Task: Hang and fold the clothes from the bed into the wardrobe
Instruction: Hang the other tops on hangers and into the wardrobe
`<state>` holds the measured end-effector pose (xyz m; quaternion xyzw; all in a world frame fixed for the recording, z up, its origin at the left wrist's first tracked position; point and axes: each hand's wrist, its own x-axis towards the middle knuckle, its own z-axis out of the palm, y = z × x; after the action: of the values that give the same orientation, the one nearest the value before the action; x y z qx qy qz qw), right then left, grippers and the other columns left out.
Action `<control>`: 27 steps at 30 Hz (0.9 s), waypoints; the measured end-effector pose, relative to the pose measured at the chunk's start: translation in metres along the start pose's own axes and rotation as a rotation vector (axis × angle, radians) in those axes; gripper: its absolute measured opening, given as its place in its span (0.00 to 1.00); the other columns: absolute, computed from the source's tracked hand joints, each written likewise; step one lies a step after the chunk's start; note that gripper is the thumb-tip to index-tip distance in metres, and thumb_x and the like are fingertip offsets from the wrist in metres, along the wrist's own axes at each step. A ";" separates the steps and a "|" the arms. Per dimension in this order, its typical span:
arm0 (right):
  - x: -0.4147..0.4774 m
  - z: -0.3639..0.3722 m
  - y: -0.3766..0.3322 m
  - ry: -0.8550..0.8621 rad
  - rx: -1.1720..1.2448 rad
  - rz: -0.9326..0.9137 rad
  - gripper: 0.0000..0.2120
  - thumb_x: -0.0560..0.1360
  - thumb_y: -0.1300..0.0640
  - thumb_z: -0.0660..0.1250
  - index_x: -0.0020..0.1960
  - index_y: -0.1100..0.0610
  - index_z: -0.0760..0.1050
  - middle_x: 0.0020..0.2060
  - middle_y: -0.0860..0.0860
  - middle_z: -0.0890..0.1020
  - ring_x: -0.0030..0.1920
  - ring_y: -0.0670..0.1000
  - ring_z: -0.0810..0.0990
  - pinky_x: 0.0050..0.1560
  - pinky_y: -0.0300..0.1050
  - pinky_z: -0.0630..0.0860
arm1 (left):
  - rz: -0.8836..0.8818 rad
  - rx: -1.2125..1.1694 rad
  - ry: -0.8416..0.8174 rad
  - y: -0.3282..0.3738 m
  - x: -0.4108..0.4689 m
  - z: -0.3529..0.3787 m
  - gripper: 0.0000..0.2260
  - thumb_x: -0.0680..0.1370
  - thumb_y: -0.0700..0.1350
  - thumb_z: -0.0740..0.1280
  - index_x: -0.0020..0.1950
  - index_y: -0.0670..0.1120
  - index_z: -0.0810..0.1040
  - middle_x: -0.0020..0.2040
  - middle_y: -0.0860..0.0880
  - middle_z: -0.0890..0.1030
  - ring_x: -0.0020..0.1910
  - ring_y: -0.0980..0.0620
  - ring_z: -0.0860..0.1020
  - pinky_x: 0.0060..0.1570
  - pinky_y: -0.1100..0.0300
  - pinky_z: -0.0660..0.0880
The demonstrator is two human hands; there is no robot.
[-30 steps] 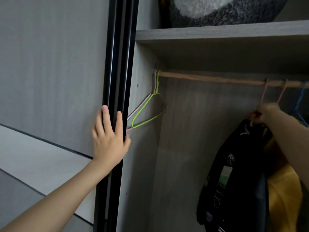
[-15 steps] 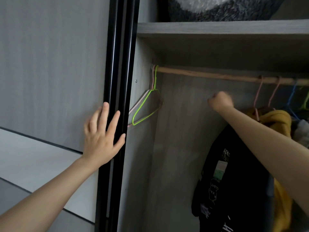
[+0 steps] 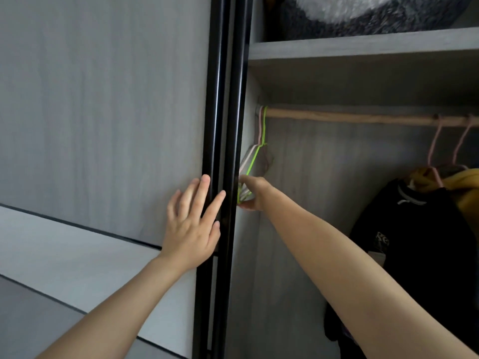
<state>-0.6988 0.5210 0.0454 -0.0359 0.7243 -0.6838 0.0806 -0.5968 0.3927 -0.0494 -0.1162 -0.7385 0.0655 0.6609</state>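
The green wire hanger point(image 3: 255, 158) is hung at the far left end of the wooden rail point(image 3: 350, 117), just right of centre in the frame, with a pale pink hanger point(image 3: 245, 158) close against it. Its lower corner is gripped by the right hand point(image 3: 252, 194), whose fingers and thumb are curled round the wire; the fingertips are partly hidden behind the black door frame point(image 3: 220, 99). The left hand point(image 3: 193, 229) is laid flat on that frame and on the grey sliding door point(image 3: 103, 99) at centre, with its fingers straight and spread and nothing held in them.

Further along the rail, at the right edge, two pink hangers point(image 3: 434, 143) are seen. A black garment point(image 3: 414, 242) with a printed label is hung from one, and a yellow garment point(image 3: 464, 182) is hung just behind it. Above the rail a grey shelf point(image 3: 363, 45) is fitted, and a fluffy grey and white item point(image 3: 363, 14) is kept on it at the top right.
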 end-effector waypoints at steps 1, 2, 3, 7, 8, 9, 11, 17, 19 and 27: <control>0.000 0.000 -0.001 0.011 -0.034 -0.007 0.11 0.76 0.56 0.62 0.56 0.60 0.69 0.51 0.60 0.72 0.43 0.58 0.76 0.43 0.48 0.76 | -0.002 -0.009 -0.001 0.001 0.000 0.000 0.24 0.72 0.47 0.57 0.68 0.46 0.65 0.71 0.39 0.59 0.68 0.40 0.62 0.62 0.43 0.59; 0.000 -0.001 -0.002 0.039 -0.104 -0.025 0.08 0.76 0.58 0.59 0.54 0.60 0.69 0.50 0.60 0.72 0.41 0.56 0.75 0.38 0.44 0.73 | -0.003 -0.015 0.000 0.001 0.000 0.001 0.23 0.73 0.47 0.57 0.68 0.46 0.65 0.71 0.39 0.59 0.68 0.40 0.61 0.63 0.43 0.58; 0.000 -0.002 -0.003 0.083 -0.157 -0.059 0.09 0.77 0.60 0.56 0.55 0.61 0.69 0.50 0.60 0.71 0.37 0.54 0.72 0.33 0.41 0.68 | -0.004 -0.019 0.001 0.001 0.000 0.002 0.23 0.73 0.46 0.57 0.68 0.46 0.65 0.71 0.39 0.59 0.68 0.40 0.61 0.63 0.43 0.58; -0.005 -0.012 -0.013 0.224 -0.253 -0.198 0.09 0.79 0.61 0.49 0.59 0.57 0.59 0.40 0.55 0.67 0.31 0.48 0.62 0.28 0.40 0.60 | -0.007 -0.045 0.002 0.000 -0.002 0.006 0.23 0.73 0.46 0.56 0.69 0.46 0.64 0.72 0.40 0.58 0.69 0.40 0.61 0.64 0.42 0.56; -0.005 -0.015 -0.015 0.242 -0.262 -0.223 0.10 0.79 0.62 0.49 0.60 0.57 0.59 0.36 0.53 0.64 0.30 0.48 0.61 0.27 0.39 0.59 | -0.006 -0.056 -0.001 0.000 -0.003 0.005 0.23 0.73 0.46 0.56 0.69 0.46 0.64 0.72 0.40 0.58 0.69 0.40 0.61 0.64 0.42 0.56; -0.005 -0.021 -0.017 0.263 -0.284 -0.252 0.12 0.79 0.62 0.49 0.62 0.59 0.60 0.34 0.52 0.62 0.30 0.48 0.60 0.28 0.39 0.59 | -0.004 -0.062 -0.006 -0.001 -0.003 0.005 0.23 0.73 0.46 0.56 0.69 0.46 0.64 0.72 0.40 0.58 0.69 0.40 0.61 0.64 0.42 0.57; -0.008 -0.035 -0.020 0.296 -0.270 -0.259 0.10 0.77 0.64 0.48 0.57 0.60 0.62 0.33 0.52 0.61 0.30 0.48 0.61 0.26 0.40 0.61 | -0.008 -0.065 -0.014 0.000 -0.004 0.006 0.23 0.73 0.46 0.56 0.69 0.46 0.64 0.72 0.40 0.58 0.69 0.40 0.61 0.64 0.42 0.57; -0.047 -0.080 -0.004 0.348 -0.333 -0.218 0.12 0.77 0.66 0.48 0.35 0.58 0.59 0.30 0.53 0.61 0.28 0.49 0.60 0.27 0.36 0.57 | -0.040 -0.087 0.025 0.002 -0.005 0.004 0.24 0.74 0.47 0.57 0.70 0.44 0.63 0.73 0.40 0.58 0.70 0.40 0.60 0.64 0.39 0.59; -0.063 -0.104 0.005 0.358 -0.435 -0.227 0.11 0.77 0.65 0.49 0.37 0.58 0.62 0.29 0.55 0.65 0.26 0.49 0.62 0.27 0.36 0.57 | -0.033 -0.145 0.099 0.016 -0.010 0.001 0.23 0.76 0.48 0.58 0.70 0.43 0.63 0.72 0.39 0.60 0.70 0.39 0.59 0.66 0.39 0.57; -0.213 -0.207 0.033 0.244 -0.498 -0.171 0.16 0.77 0.70 0.48 0.54 0.58 0.72 0.39 0.61 0.80 0.21 0.48 0.69 0.21 0.35 0.62 | 0.037 -0.370 -0.041 0.127 -0.030 0.038 0.41 0.67 0.52 0.74 0.73 0.43 0.57 0.70 0.33 0.60 0.67 0.33 0.62 0.61 0.40 0.64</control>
<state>-0.5218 0.7617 0.0376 -0.0332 0.8686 -0.4884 -0.0765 -0.6206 0.5093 -0.1146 -0.2480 -0.7490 -0.0572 0.6117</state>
